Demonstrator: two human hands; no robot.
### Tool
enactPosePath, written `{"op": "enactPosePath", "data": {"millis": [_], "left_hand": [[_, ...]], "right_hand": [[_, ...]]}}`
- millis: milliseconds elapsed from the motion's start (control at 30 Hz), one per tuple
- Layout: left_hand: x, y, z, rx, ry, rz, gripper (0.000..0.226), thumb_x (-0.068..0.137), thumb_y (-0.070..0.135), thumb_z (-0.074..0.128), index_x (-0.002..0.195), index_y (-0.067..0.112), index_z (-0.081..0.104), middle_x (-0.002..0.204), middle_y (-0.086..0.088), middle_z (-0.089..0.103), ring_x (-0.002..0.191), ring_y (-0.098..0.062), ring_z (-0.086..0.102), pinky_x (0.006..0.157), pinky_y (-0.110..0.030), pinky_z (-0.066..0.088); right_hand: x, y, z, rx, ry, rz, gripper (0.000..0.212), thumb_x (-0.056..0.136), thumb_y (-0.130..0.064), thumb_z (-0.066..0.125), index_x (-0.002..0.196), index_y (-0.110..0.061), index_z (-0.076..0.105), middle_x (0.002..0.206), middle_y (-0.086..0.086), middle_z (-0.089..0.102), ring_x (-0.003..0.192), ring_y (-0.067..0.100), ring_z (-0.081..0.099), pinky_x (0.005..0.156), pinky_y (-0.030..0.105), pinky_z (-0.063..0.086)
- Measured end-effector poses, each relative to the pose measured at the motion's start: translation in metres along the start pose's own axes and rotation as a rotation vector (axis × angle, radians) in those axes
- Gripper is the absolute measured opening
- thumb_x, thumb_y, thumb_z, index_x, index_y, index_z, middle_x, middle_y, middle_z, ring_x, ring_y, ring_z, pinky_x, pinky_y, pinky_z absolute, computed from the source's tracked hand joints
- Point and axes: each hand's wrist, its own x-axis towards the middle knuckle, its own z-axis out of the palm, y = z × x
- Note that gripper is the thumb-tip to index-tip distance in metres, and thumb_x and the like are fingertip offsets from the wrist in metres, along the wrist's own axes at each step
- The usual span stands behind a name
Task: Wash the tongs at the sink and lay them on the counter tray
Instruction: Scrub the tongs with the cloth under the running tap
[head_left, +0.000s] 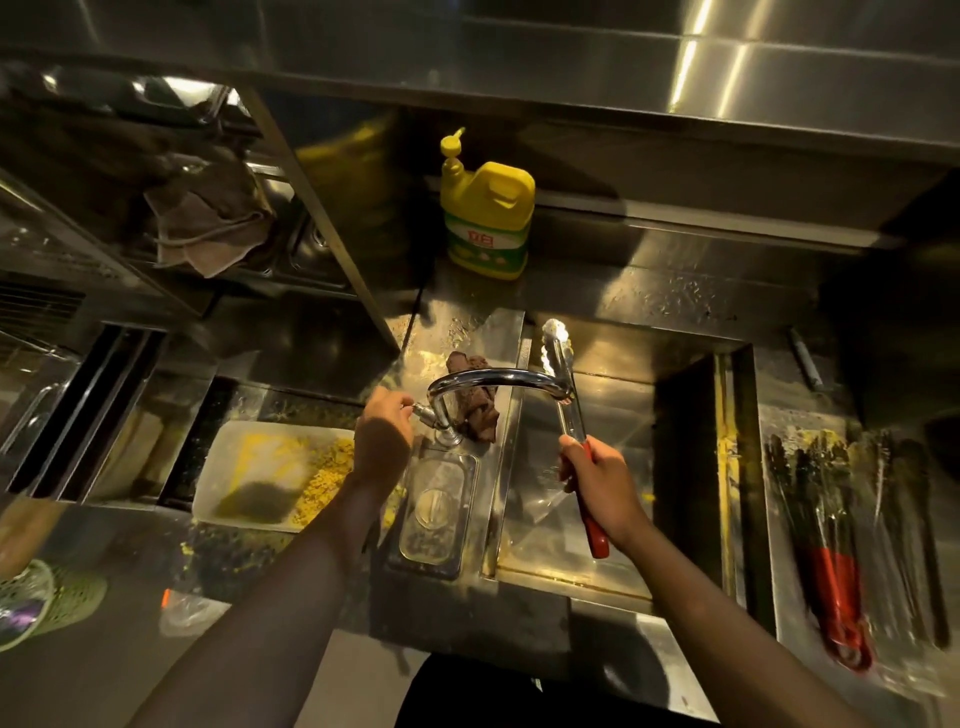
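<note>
steel tongs (563, 395) with red handles, held tight in the right hand (602, 488) over the sink (618, 519), tips up by the tap spout (498, 379).
left hand (382, 436) pinching the tap handle; could splash or slip if turned too far. wet shiny steel desk (675, 291), dim kitchen, yellow crumbs about. tray (893, 670) of other tongs waiting just right of the sink.

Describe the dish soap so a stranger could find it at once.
Start at the sink and its curved faucet. On the steel ledge behind stands the soap jug. It is the only bright yellow container, with a green label and flip-up spout.
</note>
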Motion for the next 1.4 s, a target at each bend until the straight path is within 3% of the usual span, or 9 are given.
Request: {"op": "enactPosePath", "data": {"millis": [300, 467, 600, 767, 867, 1067, 1167, 1267, 1400], "left_hand": [[0.018, 0.016, 0.005, -0.085, -0.054, -0.100, 0.018, 0.095, 0.007, 0.054, 0.106, 0.000, 0.067, 0.094, -0.013, 0.062, 0.082, -0.022, 0.058, 0.075, -0.029, 0.046], [-0.036, 0.024, 0.009, -0.085, -0.006, -0.214, 0.014, 0.094, 0.013, 0.057, 0.082, 0.020, 0.052, 0.065, 0.006, 0.052, 0.059, -0.019, 0.055, 0.051, -0.021, 0.036], [-0.076, 0.058, 0.023, 0.015, -0.378, -0.165, 0.017, 0.095, 0.032, 0.050, 0.078, 0.030, 0.048, 0.073, 0.010, 0.056, 0.070, -0.011, 0.058, 0.058, -0.024, 0.042], [-0.034, 0.095, 0.063, -0.061, -0.164, -0.088, 0.022, 0.093, 0.021, 0.057, 0.115, 0.019, 0.058, 0.122, -0.002, 0.053, 0.101, -0.014, 0.057, 0.091, -0.031, 0.052], [0.004, 0.098, 0.087, -0.073, -0.143, -0.352, 0.057, 0.091, 0.019, 0.055, 0.144, 0.006, 0.040, 0.152, -0.019, 0.031, 0.138, -0.035, 0.034, 0.118, -0.045, 0.025], [0.029, 0.100, 0.098, -0.063, -0.146, -0.574, 0.050, 0.089, 0.026, 0.062, 0.135, 0.010, 0.050, 0.140, -0.021, 0.048, 0.130, -0.038, 0.045, 0.109, -0.044, 0.035], [0.023, 0.100, 0.100, -0.412, -0.186, -0.714, 0.023, 0.078, 0.010, 0.074, 0.100, 0.008, 0.070, 0.105, -0.016, 0.072, 0.094, -0.029, 0.069, 0.083, -0.038, 0.058], [0.003, 0.104, 0.091, -0.802, -0.277, -0.736, 0.018, 0.076, 0.001, 0.077, 0.088, 0.012, 0.071, 0.088, -0.008, 0.073, 0.080, -0.021, 0.068, 0.062, -0.025, 0.056], [-0.022, 0.105, 0.082, -1.182, -0.430, -0.872, 0.031, 0.084, 0.006, 0.070, 0.114, 0.002, 0.064, 0.118, -0.024, 0.067, 0.101, -0.033, 0.067, 0.094, -0.046, 0.053]], "right_hand": [[-0.005, 0.003, -0.001, -0.013, 0.065, 0.004, 0.033, 0.103, -0.032, 0.051, 0.089, -0.005, 0.065, 0.078, 0.010, 0.066, 0.069, 0.013, 0.063, 0.067, 0.025, 0.052], [-0.016, 0.006, -0.011, -0.036, 0.109, 0.016, 0.029, 0.105, -0.029, 0.049, 0.090, -0.007, 0.062, 0.081, 0.005, 0.063, 0.072, 0.011, 0.059, 0.066, 0.020, 0.047], [-0.018, 0.012, -0.019, -0.054, 0.117, 0.016, 0.027, 0.104, -0.029, 0.049, 0.097, -0.007, 0.063, 0.089, 0.007, 0.068, 0.080, 0.015, 0.064, 0.068, 0.022, 0.050], [-0.017, 0.022, -0.031, -0.088, 0.107, 0.003, 0.025, 0.103, -0.032, 0.052, 0.100, -0.011, 0.064, 0.093, 0.006, 0.070, 0.088, 0.019, 0.068, 0.071, 0.026, 0.057], [-0.016, 0.026, -0.036, -0.101, 0.102, -0.003, 0.024, 0.103, -0.033, 0.052, 0.101, -0.011, 0.064, 0.093, 0.007, 0.070, 0.088, 0.018, 0.068, 0.069, 0.024, 0.056], [-0.021, 0.035, -0.047, -0.125, 0.087, 0.023, 0.030, 0.101, -0.036, 0.055, 0.097, -0.007, 0.061, 0.092, 0.017, 0.067, 0.087, 0.032, 0.065, 0.079, 0.045, 0.056], [-0.026, 0.039, -0.055, -0.110, 0.078, 0.031, 0.031, 0.101, -0.034, 0.055, 0.097, -0.004, 0.060, 0.090, 0.023, 0.065, 0.088, 0.036, 0.063, 0.080, 0.049, 0.054], [-0.033, 0.045, -0.064, -0.107, 0.072, 0.037, 0.032, 0.102, -0.033, 0.054, 0.095, -0.002, 0.060, 0.090, 0.025, 0.064, 0.088, 0.038, 0.064, 0.080, 0.048, 0.054], [-0.042, 0.048, -0.074, -0.131, 0.063, 0.036, 0.036, 0.102, -0.042, 0.051, 0.094, -0.007, 0.060, 0.091, 0.021, 0.063, 0.086, 0.033, 0.064, 0.078, 0.045, 0.054]]}}
